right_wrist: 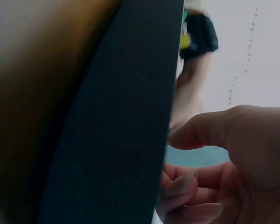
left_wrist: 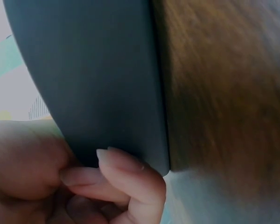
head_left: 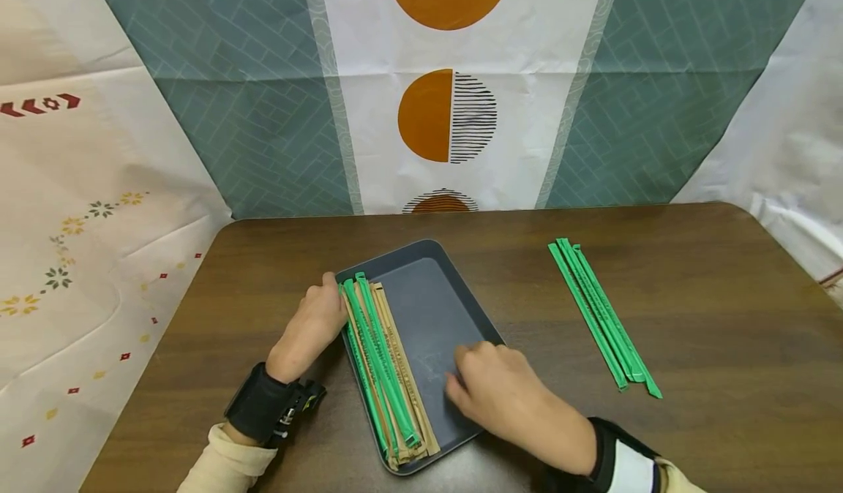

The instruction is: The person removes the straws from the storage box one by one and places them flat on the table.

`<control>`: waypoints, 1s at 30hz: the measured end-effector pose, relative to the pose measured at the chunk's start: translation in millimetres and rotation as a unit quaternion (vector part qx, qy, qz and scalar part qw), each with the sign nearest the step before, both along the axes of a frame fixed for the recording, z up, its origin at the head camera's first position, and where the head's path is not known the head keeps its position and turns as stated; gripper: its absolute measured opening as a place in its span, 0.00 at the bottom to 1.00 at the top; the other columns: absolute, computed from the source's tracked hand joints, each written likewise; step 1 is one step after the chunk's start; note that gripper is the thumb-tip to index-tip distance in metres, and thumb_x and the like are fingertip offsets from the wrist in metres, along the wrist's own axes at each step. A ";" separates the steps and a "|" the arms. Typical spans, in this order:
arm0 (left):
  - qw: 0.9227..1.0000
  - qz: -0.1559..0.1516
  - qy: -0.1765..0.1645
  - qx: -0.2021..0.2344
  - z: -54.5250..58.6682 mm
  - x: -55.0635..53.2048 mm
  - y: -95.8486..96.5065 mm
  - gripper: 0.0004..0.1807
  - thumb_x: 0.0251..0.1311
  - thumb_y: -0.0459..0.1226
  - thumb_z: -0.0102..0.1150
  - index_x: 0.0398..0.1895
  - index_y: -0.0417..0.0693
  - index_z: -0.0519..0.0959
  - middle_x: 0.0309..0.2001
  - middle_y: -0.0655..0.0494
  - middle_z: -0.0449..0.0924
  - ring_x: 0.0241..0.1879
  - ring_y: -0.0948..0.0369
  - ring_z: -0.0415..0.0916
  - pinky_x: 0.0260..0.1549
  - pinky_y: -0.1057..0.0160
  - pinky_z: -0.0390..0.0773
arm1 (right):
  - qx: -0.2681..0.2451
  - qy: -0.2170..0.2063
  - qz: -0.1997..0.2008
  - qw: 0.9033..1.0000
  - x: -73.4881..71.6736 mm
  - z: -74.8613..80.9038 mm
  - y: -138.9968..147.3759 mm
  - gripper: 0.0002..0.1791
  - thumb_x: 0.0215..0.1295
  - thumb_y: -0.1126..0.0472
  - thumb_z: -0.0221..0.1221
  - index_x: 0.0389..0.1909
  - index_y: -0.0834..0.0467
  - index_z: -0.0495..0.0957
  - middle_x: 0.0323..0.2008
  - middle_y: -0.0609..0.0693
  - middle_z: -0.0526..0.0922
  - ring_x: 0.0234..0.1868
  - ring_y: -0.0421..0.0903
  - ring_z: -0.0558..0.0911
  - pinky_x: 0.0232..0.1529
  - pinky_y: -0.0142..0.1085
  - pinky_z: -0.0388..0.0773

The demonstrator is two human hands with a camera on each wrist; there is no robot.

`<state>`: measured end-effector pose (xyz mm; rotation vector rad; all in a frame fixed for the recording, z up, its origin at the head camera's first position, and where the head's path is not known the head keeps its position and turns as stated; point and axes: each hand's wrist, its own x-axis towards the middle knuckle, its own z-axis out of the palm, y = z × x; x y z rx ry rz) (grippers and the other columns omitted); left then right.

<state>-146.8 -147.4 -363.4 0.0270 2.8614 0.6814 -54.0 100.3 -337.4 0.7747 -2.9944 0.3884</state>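
Note:
A dark grey tray (head_left: 437, 310) lies slanted on the table. Along its left side is a bundle of long thin sticks, green-wrapped ones (head_left: 385, 365) mixed with tan ones (head_left: 405, 376). My left hand (head_left: 315, 325) grips the tray's upper-left edge; in the left wrist view its curled fingers (left_wrist: 135, 179) touch the outer wall. Over the tray's right edge is my right hand (head_left: 500, 390), fingers loosely bent, nothing seen between them. The right wrist view shows its thumb (right_wrist: 200, 130) apart from the bent fingers (right_wrist: 182, 191), beside the tray wall (right_wrist: 116, 130).
Several more green-wrapped sticks (head_left: 606, 321) lie together on the brown wooden table (head_left: 718, 317), right of the tray. Behind the table hangs a patterned cloth (head_left: 527, 113), and a white flowered cloth (head_left: 85, 222) is on the left.

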 end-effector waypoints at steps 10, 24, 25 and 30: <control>1.000 -0.006 0.014 -0.012 -0.4 2.5 2.0 0.21 0.67 0.27 0.36 0.59 0.21 0.54 0.11 0.53 0.54 0.08 0.61 0.51 0.11 0.66 0.49 | 0.021 -0.063 0.026 0.997 16.6 -23.6 -36.0 0.18 0.51 0.57 0.59 0.08 0.53 0.65 0.11 0.48 0.73 0.13 0.44 0.74 0.10 0.41 0.72; 1.000 -0.002 0.018 -0.018 1.1 2.9 1.8 0.17 0.67 0.28 0.35 0.55 0.21 0.57 0.13 0.49 0.58 0.11 0.56 0.60 0.12 0.64 0.52 | 0.006 -0.047 0.016 0.999 18.1 -28.8 -37.4 0.21 0.43 0.64 0.57 0.04 0.50 0.56 0.09 0.43 0.64 0.10 0.37 0.64 0.07 0.38 0.67; 1.000 -0.003 0.019 -0.018 0.8 2.9 1.7 0.18 0.67 0.28 0.35 0.55 0.21 0.57 0.13 0.49 0.57 0.11 0.56 0.59 0.12 0.64 0.52 | 0.002 -0.044 0.016 0.999 17.8 -27.6 -36.6 0.20 0.43 0.64 0.57 0.04 0.50 0.56 0.08 0.43 0.63 0.10 0.37 0.63 0.07 0.37 0.67; 1.000 -0.006 0.014 -0.019 0.3 2.4 1.5 0.19 0.67 0.28 0.35 0.57 0.22 0.55 0.12 0.52 0.55 0.09 0.59 0.54 0.12 0.64 0.49 | -0.031 -0.024 0.012 0.999 13.3 -13.6 -27.0 0.19 0.41 0.66 0.55 0.05 0.50 0.56 0.09 0.42 0.56 0.10 0.37 0.58 0.07 0.32 0.61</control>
